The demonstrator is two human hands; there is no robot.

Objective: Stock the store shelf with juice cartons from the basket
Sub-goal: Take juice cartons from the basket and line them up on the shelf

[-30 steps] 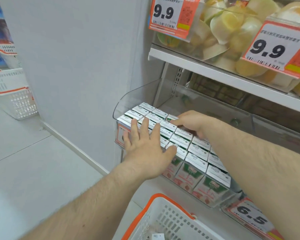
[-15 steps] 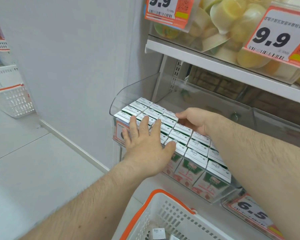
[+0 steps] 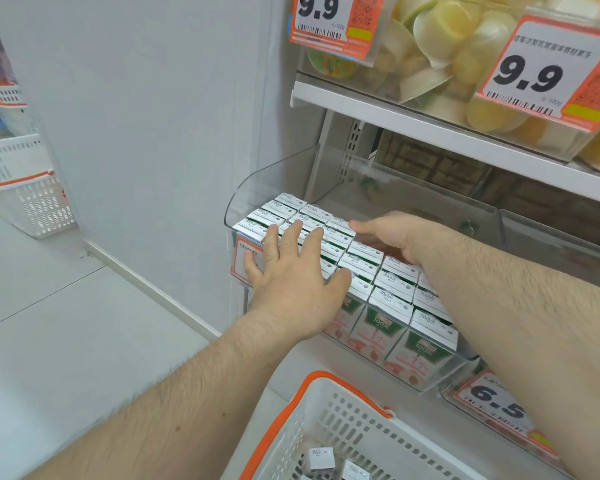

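Since the earlier frames both hands have slid a little toward the back of the clear bin, and more of the white basket below has come into view, cartons now showing inside it. At far left a stack of white baskets [image 3: 32,188] with orange trim stands on the floor beside the white side panel. Left hand [image 3: 291,282] lies flat with fingers spread and straight, pressing on the tops of the juice cartons [image 3: 392,299] packed in rows inside the clear shelf bin [image 3: 274,178]. Right hand [image 3: 392,237] rests at the back edge of the rows, fingers held together against the cartons; whether it grips one cannot be told. Below, the basket [image 3: 329,407] with its orange rim holds a few loose cartons [image 3: 321,460]. Above the bin, a shelf carries yellow fruit cups [image 3: 465,39] behind 9.9 price tags [image 3: 541,71]; a 6.5 tag [image 3: 499,403] sits at lower right.
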